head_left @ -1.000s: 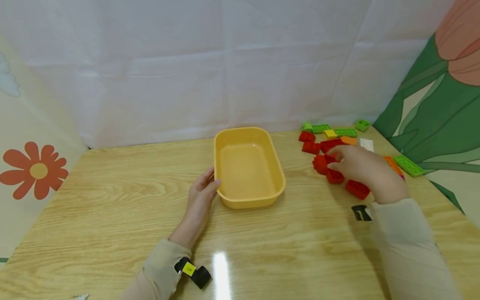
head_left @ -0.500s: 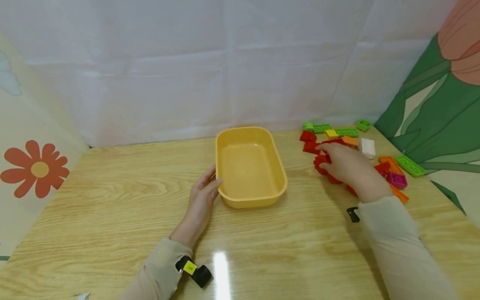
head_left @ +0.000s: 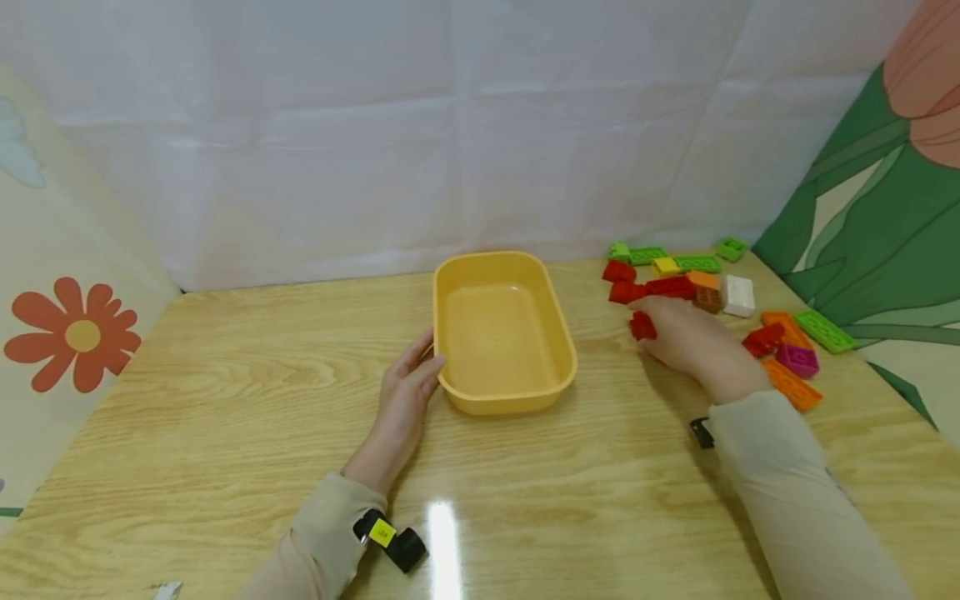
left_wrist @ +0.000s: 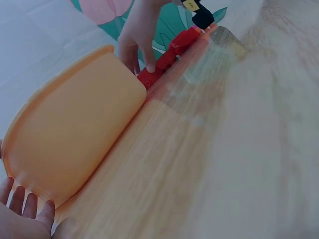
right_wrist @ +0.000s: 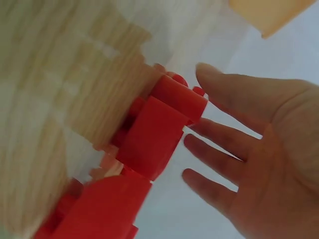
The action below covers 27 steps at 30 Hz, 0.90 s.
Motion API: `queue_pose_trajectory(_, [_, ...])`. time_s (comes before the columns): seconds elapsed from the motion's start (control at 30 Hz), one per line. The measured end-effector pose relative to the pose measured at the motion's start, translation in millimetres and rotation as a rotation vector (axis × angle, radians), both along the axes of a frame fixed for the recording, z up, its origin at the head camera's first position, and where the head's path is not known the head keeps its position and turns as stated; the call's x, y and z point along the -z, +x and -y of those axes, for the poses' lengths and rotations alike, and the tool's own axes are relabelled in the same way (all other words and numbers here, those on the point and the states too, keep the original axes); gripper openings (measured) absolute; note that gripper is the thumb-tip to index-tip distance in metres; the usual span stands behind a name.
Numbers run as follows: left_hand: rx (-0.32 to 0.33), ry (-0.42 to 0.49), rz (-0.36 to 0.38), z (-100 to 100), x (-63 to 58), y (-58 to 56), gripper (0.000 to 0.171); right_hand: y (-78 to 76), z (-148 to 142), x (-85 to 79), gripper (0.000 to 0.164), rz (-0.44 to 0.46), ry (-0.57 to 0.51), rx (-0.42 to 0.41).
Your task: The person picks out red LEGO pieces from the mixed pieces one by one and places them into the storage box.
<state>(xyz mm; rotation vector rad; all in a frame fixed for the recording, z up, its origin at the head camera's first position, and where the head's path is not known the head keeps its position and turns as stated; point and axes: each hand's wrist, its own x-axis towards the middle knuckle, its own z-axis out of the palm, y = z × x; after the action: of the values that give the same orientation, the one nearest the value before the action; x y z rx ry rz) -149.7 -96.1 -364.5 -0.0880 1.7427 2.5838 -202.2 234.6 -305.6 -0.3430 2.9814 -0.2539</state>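
Observation:
My left hand (head_left: 405, 392) holds the near left side of a yellow plastic tray (head_left: 453, 400), thumb at the rim. In the left wrist view its fingertips (left_wrist: 31, 201) lie against the outer wall. My right hand (head_left: 686, 337) is over the toy building blocks at right, nearest a red block (head_left: 642, 325) partly covered by the hand. In the right wrist view, the thumb and fingers extend loosely beside a row of red blocks (right_wrist: 154, 137). The thumb tip stands just off the end block, and part of the fingers is hidden behind it.
Red blocks (head_left: 624, 292), green plates (head_left: 823, 331), orange plates (head_left: 791, 385), a magenta block (head_left: 797, 360), a yellow block (head_left: 665, 267) and a white block (head_left: 738, 296) lie at the back right. A white cloth (head_left: 337, 150) hangs behind the wooden table (head_left: 225, 400).
My right hand has shifted left and slightly lower over the red blocks, uncovering the white, brown, orange and magenta blocks to its right. My left hand stays on the tray.

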Motion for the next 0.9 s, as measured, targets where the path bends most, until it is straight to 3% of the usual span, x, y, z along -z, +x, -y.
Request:
queue_pose_trajectory(0.23, [-0.006,-0.010,-0.009,-0.4,0.4,0.5,0.054,2.6,3.1,4.8,0.046,-0.074,0.047,-0.048])
queue_pose_trajectory(0.53, [-0.011,-0.004,-0.005,-0.7,0.1,-0.2,0.053,3.8,4.3,5.1,0.037,-0.076,0.001,-0.045])
queue_pose_trajectory(0.9, [-0.009,-0.021,-0.008,0.0,0.1,0.2,0.054,2.6,4.0,6.5,0.038,-0.065,-0.010,-0.046])
